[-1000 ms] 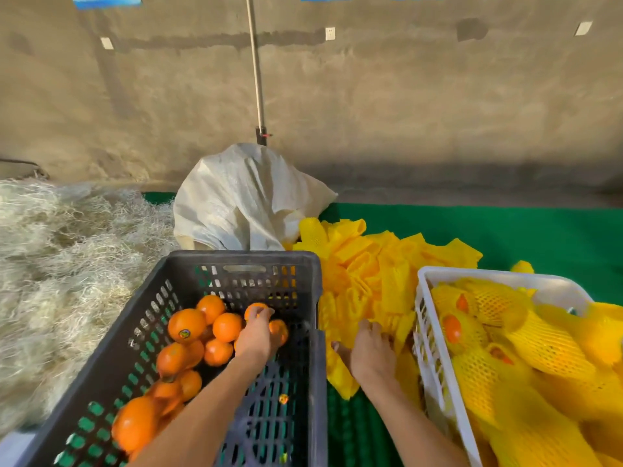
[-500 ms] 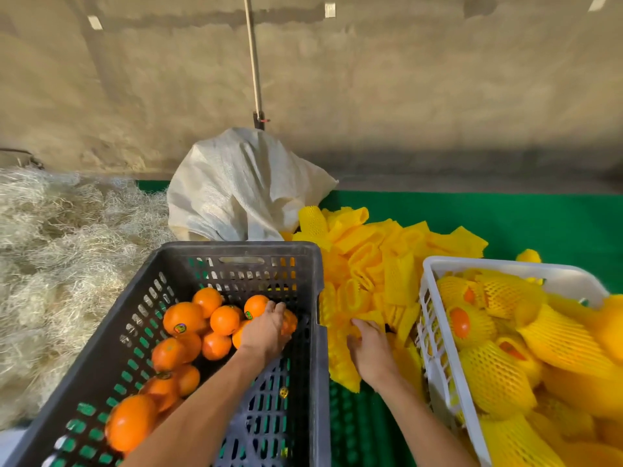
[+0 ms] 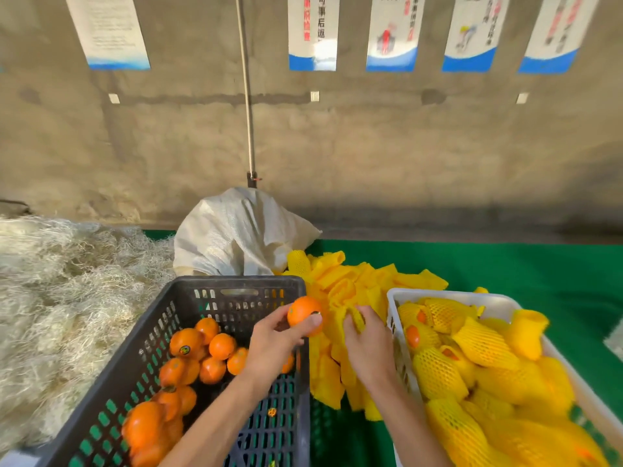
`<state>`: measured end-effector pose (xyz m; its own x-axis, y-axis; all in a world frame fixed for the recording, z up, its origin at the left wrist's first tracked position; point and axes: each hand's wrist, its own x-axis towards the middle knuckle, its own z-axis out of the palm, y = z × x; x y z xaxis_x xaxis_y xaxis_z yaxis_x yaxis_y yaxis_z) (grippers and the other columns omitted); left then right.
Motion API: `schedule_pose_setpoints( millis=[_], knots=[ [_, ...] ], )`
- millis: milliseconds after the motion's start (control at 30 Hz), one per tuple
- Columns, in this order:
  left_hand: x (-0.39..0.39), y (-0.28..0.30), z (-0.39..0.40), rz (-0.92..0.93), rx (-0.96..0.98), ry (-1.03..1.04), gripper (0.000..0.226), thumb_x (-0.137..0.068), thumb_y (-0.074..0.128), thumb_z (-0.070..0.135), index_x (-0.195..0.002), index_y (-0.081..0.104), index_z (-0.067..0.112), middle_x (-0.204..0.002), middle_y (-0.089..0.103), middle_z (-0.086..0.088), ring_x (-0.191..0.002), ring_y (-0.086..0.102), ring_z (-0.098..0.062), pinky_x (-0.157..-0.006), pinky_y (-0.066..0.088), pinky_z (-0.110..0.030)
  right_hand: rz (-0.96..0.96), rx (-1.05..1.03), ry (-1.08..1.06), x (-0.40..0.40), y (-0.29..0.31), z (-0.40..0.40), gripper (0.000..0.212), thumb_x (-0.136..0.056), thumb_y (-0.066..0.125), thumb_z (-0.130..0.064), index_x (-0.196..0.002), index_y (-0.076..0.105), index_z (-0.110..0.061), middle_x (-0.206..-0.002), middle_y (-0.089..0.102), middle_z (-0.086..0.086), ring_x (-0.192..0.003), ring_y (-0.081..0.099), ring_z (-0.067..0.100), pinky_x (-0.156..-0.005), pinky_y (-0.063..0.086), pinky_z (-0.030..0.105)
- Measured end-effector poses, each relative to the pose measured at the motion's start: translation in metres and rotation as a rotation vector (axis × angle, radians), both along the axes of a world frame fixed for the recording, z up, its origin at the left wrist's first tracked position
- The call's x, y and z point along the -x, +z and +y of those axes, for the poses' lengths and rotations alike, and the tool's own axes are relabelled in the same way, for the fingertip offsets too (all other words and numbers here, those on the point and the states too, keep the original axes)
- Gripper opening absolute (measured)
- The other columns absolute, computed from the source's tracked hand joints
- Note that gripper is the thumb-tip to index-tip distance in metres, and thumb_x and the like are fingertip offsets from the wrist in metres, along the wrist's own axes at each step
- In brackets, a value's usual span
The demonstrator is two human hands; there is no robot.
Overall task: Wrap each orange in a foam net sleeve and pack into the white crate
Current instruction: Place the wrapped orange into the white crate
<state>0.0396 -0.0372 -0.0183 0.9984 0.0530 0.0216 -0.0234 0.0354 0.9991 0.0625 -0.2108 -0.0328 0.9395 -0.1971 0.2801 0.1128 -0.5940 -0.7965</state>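
Left hand (image 3: 273,342) gripping orange (image 3: 303,315), right hand (image 3: 369,345) pinching sleeve (image 3: 354,318)

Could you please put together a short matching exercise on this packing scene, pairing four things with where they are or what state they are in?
Things:
1. left hand
2. right hand
3. dark crate
4. white crate

States:
A. holds oranges already in foam sleeves
B. holds bare oranges
C. grips one bare orange above the dark crate's right rim
D. pinches a yellow sleeve at the loose pile of sleeves

Pairs: 1-C, 2-D, 3-B, 4-A
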Motion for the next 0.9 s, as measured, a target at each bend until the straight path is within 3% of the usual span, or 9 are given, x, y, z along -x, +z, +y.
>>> schedule_pose_setpoints(
  millis=[100, 200, 300, 400, 500, 567, 667, 800, 900],
  knots=[
    [0.021, 0.002, -0.027, 0.093, 0.335, -0.228, 0.046, -0.084, 0.083, 0.042, -0.123, 0.075, 0.017, -0.126, 0.073, -0.008, -0.121, 0.067, -0.026, -0.107, 0.052, -0.041, -0.089, -0.001, -0.069, 0.018, 0.011, 0.002, 0.018, -0.102, 0.058, -0.025, -0.115, 0.066, -0.014, -0.11, 0.068, 0.002, -0.103, 0.063, 0.022, -0.078, 0.041, 0.023],
    [0.034, -0.007, -0.041, 0.216, 0.578, -0.292, 0.058, -0.093, 0.071, 0.04, -0.141, 0.057, 0.011, -0.138, 0.065, -0.014, -0.132, 0.059, -0.031, -0.12, 0.037, -0.05, -0.099, 0.001, -0.101, 0.034, 0.017, -0.003, 0.016, -0.101, 0.061, -0.025, -0.113, 0.066, -0.016, -0.111, 0.067, 0.002, -0.104, 0.062, 0.021, -0.078, 0.039, 0.022],
    [0.04, -0.012, -0.043, 0.285, 0.765, -0.34, 0.081, -0.08, 0.085, 0.042, -0.144, 0.055, 0.002, -0.142, 0.059, -0.024, -0.132, 0.057, -0.038, -0.118, 0.038, -0.05, 0.008, 0.064, -0.009, 0.043, 0.015, -0.01, 0.022, -0.1, 0.061, -0.022, -0.122, 0.063, -0.021, -0.123, 0.063, -0.004, -0.116, 0.057, 0.016, -0.09, 0.043, 0.023],
    [0.043, -0.014, -0.038, 0.286, 0.873, -0.398, 0.098, -0.069, 0.094, 0.041, -0.145, 0.051, -0.003, -0.138, 0.058, -0.029, -0.113, 0.064, -0.039, -0.099, 0.053, -0.048, 0.097, 0.096, 0.059, 0.049, 0.013, -0.013, 0.026, -0.094, 0.067, -0.014, -0.118, 0.064, -0.023, -0.121, 0.059, -0.005, -0.115, 0.056, 0.013, -0.092, 0.045, 0.022],
    [0.047, -0.014, -0.041, 0.287, 0.82, -0.437, 0.093, -0.074, 0.091, 0.042, -0.147, 0.048, 0.003, -0.145, 0.055, -0.027, -0.114, 0.067, -0.035, -0.086, 0.058, -0.042, 0.112, 0.149, 0.046, 0.052, 0.011, -0.013, 0.026, -0.089, 0.071, -0.016, -0.113, 0.065, -0.026, -0.116, 0.055, -0.006, -0.111, 0.057, 0.011, -0.084, 0.042, 0.021],
    [0.048, -0.016, -0.046, 0.317, 0.697, -0.374, 0.084, -0.08, 0.084, 0.052, -0.146, 0.052, 0.01, -0.143, 0.06, -0.019, -0.122, 0.065, -0.032, -0.1, 0.054, -0.043, 0.14, 0.2, 0.049, 0.051, 0.01, -0.013, 0.028, -0.09, 0.069, -0.017, -0.115, 0.066, -0.027, -0.118, 0.055, -0.005, -0.112, 0.056, 0.012, -0.081, 0.039, 0.02],
    [0.043, -0.02, -0.046, 0.357, 0.632, -0.236, 0.076, -0.08, 0.072, 0.052, -0.142, 0.056, 0.012, -0.134, 0.067, -0.017, -0.127, 0.062, -0.034, -0.116, 0.043, -0.046, 0.167, 0.211, 0.09, 0.047, 0.014, -0.018, 0.035, -0.097, 0.06, -0.011, -0.127, 0.068, -0.027, -0.125, 0.058, -0.002, -0.119, 0.055, 0.015, -0.096, 0.043, 0.022],
    [0.036, -0.017, -0.057, 0.363, 0.577, -0.077, 0.069, -0.067, 0.077, 0.047, -0.127, 0.061, 0.017, -0.127, 0.065, -0.021, -0.112, 0.067, -0.039, -0.082, 0.059, -0.046, 0.138, 0.201, 0.111, 0.049, 0.022, -0.029, 0.035, -0.101, 0.057, -0.019, -0.134, 0.065, -0.028, -0.132, 0.06, -0.006, -0.125, 0.054, 0.012, -0.107, 0.043, 0.025],
    [0.034, -0.021, -0.062, 0.356, 0.517, -0.009, 0.061, -0.062, 0.083, 0.038, -0.113, 0.065, 0.009, -0.117, 0.066, -0.024, -0.099, 0.067, -0.04, -0.066, 0.06, -0.043, 0.111, 0.184, 0.087, 0.051, 0.019, -0.03, 0.024, -0.103, 0.054, -0.027, -0.122, 0.069, -0.024, -0.118, 0.067, -0.006, -0.111, 0.06, 0.012, -0.097, 0.047, 0.027]
  ],
)
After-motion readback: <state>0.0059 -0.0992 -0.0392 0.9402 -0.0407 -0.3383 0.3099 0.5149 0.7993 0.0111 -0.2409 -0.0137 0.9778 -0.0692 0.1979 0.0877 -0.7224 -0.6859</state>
